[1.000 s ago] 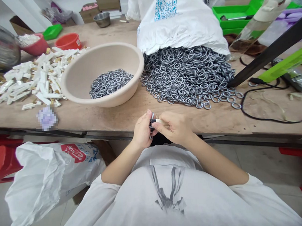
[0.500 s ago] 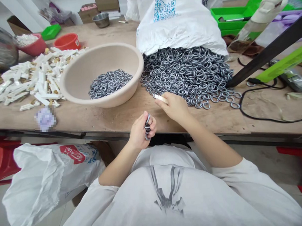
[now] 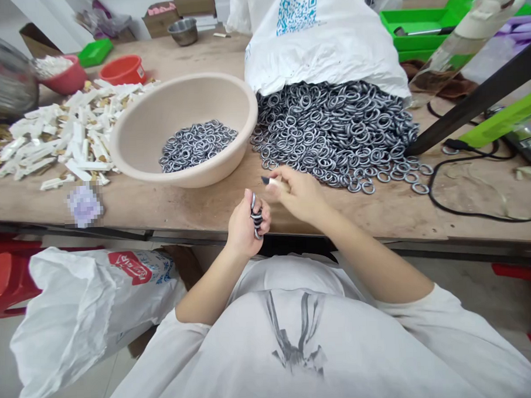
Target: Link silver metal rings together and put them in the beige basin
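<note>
Several dark grey rings (image 3: 256, 218) are stacked in my left hand (image 3: 246, 223), its fingers curled round them above the table's front edge. My right hand (image 3: 304, 196) grips a small knife (image 3: 273, 183) with a white handle; its short dark tip points left, toward the rings, and is apart from them. Most of the handle is hidden by my fingers. Just behind the right hand spreads a heap of the same grey rings (image 3: 333, 131), spilling from a white sack (image 3: 324, 50). A beige basin (image 3: 134, 163) at the left holds more rings.
White strip-like pieces (image 3: 75, 134) cover the table's left side near a red bowl (image 3: 121, 70). At right are a dark bar (image 3: 476, 102), a black cable (image 3: 446, 206), a clear bottle (image 3: 465, 38) and a green tray (image 3: 412, 28). An open white bag (image 3: 98, 306) stands below.
My right hand has drawn the knife slightly left and down, away from the ring heap. My left hand has risen a little, still holding its rings. The view has shifted slightly.
</note>
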A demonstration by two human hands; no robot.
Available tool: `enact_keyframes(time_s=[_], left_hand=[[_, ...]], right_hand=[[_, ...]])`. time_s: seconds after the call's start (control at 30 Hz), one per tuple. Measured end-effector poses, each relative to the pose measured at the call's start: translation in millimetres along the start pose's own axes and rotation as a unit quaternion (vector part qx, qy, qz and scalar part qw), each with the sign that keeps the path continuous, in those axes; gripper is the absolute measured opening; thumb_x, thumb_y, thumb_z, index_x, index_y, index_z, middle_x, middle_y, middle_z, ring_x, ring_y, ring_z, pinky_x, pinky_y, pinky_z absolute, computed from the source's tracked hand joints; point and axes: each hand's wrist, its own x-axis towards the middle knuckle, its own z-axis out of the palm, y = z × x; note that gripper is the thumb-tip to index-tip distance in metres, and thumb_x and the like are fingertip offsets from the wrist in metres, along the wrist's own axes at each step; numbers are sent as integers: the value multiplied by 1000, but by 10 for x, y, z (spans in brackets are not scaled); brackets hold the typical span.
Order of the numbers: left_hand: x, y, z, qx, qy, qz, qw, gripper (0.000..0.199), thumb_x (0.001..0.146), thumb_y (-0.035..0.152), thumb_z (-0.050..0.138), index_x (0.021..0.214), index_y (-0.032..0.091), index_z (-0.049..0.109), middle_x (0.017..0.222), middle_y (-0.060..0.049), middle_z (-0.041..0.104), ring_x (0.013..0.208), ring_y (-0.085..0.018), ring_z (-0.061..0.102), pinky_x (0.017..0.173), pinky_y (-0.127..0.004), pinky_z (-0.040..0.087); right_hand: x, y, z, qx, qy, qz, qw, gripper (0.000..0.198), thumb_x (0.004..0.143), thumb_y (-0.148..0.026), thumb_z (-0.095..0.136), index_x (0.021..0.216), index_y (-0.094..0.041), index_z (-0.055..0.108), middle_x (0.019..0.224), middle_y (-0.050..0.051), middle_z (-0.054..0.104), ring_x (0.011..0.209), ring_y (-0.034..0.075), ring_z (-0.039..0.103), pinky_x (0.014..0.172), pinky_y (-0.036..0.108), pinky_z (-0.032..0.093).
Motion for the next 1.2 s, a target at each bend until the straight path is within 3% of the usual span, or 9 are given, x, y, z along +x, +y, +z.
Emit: enact_keyframes(time_s=[0.13, 0.3, 0.37, 0.47, 0.57, 0.67, 0.87, 1.0, 1.2], left_hand=[[22, -94, 31, 12, 19, 20, 1000, 51, 81, 64, 68, 72, 19, 45, 50, 6, 45, 35, -5, 37, 33, -17, 24], [-19, -136, 10, 32, -35, 16, 999, 58, 81, 66, 67, 63, 20, 35, 47, 5, 44, 36, -5, 36, 34, -16, 23], [-24, -126, -7, 30, -48, 17, 998, 58, 82, 64, 67, 62, 19, 36, 48, 4, 45, 36, -5, 35, 34, -16, 21], [-12, -87, -29, 11, -48, 12, 999, 52, 84, 57, 67, 64, 19, 39, 53, 5, 47, 36, -5, 37, 34, -15, 20], [3, -37, -55, -20, -31, -15, 999, 39, 89, 46, 64, 69, 18, 46, 56, 5, 48, 38, -4, 38, 33, -15, 20], [7, 6, -88, -53, -1, -45, 998, 23, 91, 34, 57, 77, 16, 55, 56, 5, 49, 38, -4, 39, 33, -14, 20], [26, 63, -156, -81, 25, -24, 996, 10, 86, 24, 55, 80, 16, 57, 64, 3, 56, 40, -5, 42, 33, -14, 21], [51, 68, -164, -78, 23, -16, 997, 23, 86, 28, 56, 69, 17, 46, 66, 2, 57, 40, -4, 42, 33, -14, 22], [58, 48, -163, -33, 27, 13, 999, 34, 82, 35, 67, 67, 18, 42, 60, 5, 51, 36, -3, 39, 32, -15, 19]], right_hand=[[-238, -178, 93, 177, -6, -46, 983, 33, 84, -47, 73, 104, -22, 68, 88, 2, 75, 78, 19, 68, 68, 29, 46], [-211, -169, 148, 374, -83, 30, 923, 37, 89, -57, 63, 85, -21, 58, 68, -1, 71, 52, 16, 63, 52, 26, 46], [-140, -98, 132, 318, -66, 31, 945, 37, 92, -56, 59, 83, -20, 59, 70, 1, 72, 56, 17, 64, 56, 27, 47], [36, 39, 97, 59, 9, 22, 998, 31, 94, -48, 60, 92, -18, 68, 89, 7, 75, 82, 23, 69, 71, 31, 47], [263, 128, 92, -170, -1, 42, 984, 31, 94, -41, 60, 115, -19, 70, 116, 13, 73, 99, 30, 69, 78, 35, 46], [451, 129, 118, -286, -43, 49, 956, 32, 99, -30, 48, 119, -14, 69, 119, 18, 71, 100, 32, 70, 77, 37, 47], [547, 148, 131, -336, -46, 20, 941, 34, 101, -21, 39, 120, -13, 67, 118, 20, 70, 102, 33, 71, 76, 37, 48], [525, 183, 157, -321, -54, -25, 945, 34, 101, -31, 43, 126, -20, 64, 124, 15, 68, 100, 32, 71, 76, 37, 50], [521, 139, 218, -325, -79, 2, 942, 36, 100, -20, 39, 122, -9, 65, 119, 22, 67, 102, 33, 70, 80, 38, 51]])
